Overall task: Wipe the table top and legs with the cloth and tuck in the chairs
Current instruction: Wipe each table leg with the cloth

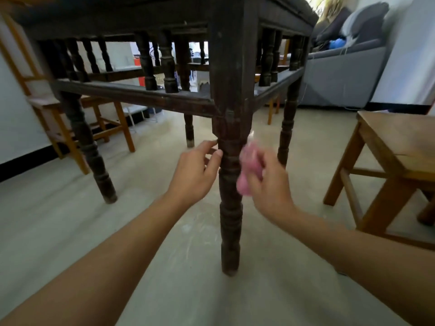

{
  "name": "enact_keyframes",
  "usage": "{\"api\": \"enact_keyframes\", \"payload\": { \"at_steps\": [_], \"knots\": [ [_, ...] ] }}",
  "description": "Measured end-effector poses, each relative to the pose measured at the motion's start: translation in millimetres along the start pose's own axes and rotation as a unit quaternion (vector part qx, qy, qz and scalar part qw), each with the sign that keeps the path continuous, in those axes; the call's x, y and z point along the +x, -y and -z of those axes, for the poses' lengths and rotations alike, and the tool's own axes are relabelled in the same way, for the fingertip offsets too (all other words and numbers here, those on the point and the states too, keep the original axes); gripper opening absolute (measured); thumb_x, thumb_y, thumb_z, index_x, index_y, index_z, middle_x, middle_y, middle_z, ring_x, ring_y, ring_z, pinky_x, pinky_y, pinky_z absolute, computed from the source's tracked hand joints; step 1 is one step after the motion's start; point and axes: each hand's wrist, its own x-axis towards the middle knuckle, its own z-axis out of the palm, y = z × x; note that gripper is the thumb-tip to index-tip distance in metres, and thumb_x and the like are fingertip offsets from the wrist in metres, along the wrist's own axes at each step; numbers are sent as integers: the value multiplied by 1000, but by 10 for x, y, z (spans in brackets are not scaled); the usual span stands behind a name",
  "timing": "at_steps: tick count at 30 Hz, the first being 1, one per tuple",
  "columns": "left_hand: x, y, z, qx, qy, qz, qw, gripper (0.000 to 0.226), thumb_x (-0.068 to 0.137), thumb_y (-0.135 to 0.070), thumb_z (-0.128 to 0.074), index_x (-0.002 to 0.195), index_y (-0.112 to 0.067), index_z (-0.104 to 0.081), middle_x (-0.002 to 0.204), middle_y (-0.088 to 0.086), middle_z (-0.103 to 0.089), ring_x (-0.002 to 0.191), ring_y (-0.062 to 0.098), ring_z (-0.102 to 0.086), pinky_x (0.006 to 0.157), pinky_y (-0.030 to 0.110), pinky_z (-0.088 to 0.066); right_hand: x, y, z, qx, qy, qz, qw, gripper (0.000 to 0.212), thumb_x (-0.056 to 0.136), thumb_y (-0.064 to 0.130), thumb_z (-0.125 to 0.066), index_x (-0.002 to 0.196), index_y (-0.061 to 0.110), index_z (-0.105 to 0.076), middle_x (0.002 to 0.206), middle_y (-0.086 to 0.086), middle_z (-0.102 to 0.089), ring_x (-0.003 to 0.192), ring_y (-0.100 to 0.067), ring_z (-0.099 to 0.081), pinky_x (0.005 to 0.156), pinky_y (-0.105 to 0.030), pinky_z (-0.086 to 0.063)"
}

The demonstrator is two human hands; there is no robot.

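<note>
I look low, under a dark wooden table [131,95] with turned spindles. Its nearest turned leg [229,220] stands right in front of me. My right hand [270,184] is shut on a bunched pink cloth [249,168], which presses against the leg's right side at mid height and looks motion-blurred. My left hand [196,171] rests its fingertips on the left side of the same leg, holding nothing. Both forearms reach in from the bottom corners.
A light wooden chair [386,165] stands pulled out at the right, close to my right arm. Another wooden chair [70,128] sits at the left beyond the table's far-left leg [94,158]. A grey sofa [346,74] fills the back right. The floor is pale tile.
</note>
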Motion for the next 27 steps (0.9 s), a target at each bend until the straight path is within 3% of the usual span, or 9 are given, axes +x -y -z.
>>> {"api": "enact_keyframes", "payload": {
  "at_steps": [3,6,9,12,16,19,21,23,27],
  "knots": [
    [-15,-54,39,6,4,7,1000,39,100,-25,-45,138,-18,-47,114,1,-65,91,10,-61,81,25,-51,-483,-207,103,-140,207,35,968,17,93,15,-61,101,30,-59,93,20,-57,85,0,-59,77,-22,-55],
    [-38,-53,-3,13,-1,6,1000,42,100,-19,-46,142,-19,-42,122,0,-61,92,5,-53,84,21,-44,-89,-178,206,-26,18,-87,996,15,93,14,-61,99,28,-61,94,17,-62,90,-3,-62,78,-20,-54],
    [-41,-17,-72,31,-14,-14,999,44,98,-18,-48,141,-18,-42,123,1,-59,94,4,-50,85,18,-43,405,52,101,101,-147,-232,956,27,95,20,-59,122,19,-56,109,4,-60,98,-13,-61,88,-33,-55],
    [-17,0,-41,47,-5,-31,998,41,98,-13,-47,139,-16,-45,119,3,-61,88,3,-52,78,12,-43,92,199,-200,186,-127,-260,939,17,96,24,-58,113,23,-57,106,3,-62,95,-12,-62,85,-33,-57],
    [-143,-41,17,35,-8,-31,999,44,97,-11,-47,140,-20,-43,123,2,-59,103,8,-55,93,27,-48,-810,204,-516,154,35,-239,958,6,91,20,-65,95,23,-63,96,6,-65,89,-8,-65,65,-16,-55],
    [-280,-60,-62,78,13,-65,995,47,97,-17,-49,143,-23,-38,128,-3,-53,101,-1,-46,89,13,-43,-574,-47,-275,145,-105,-291,940,5,91,24,-64,88,26,-61,90,6,-64,89,-16,-66,67,-24,-56],
    [-278,-80,-106,116,15,-89,989,48,98,-21,-48,144,-23,-36,128,-3,-49,98,-3,-42,77,3,-34,-144,-165,-35,157,-184,-334,911,9,94,26,-59,103,23,-60,100,3,-62,97,-19,-64,81,-35,-57],
    [-225,-99,-103,139,-9,-104,985,46,98,-21,-48,142,-20,-38,127,0,-46,97,1,-44,75,4,-33,198,-147,36,191,-161,-331,910,23,96,23,-57,119,21,-56,107,3,-58,101,-17,-60,91,-37,-54],
    [-122,-12,-108,177,-50,-152,971,42,97,-21,-51,138,-16,-44,131,8,-45,103,14,-54,82,15,-39,-164,-47,-318,135,-67,-251,956,5,98,20,-54,98,25,-56,96,10,-57,90,-8,-57,85,-27,-52]
  ]
}}
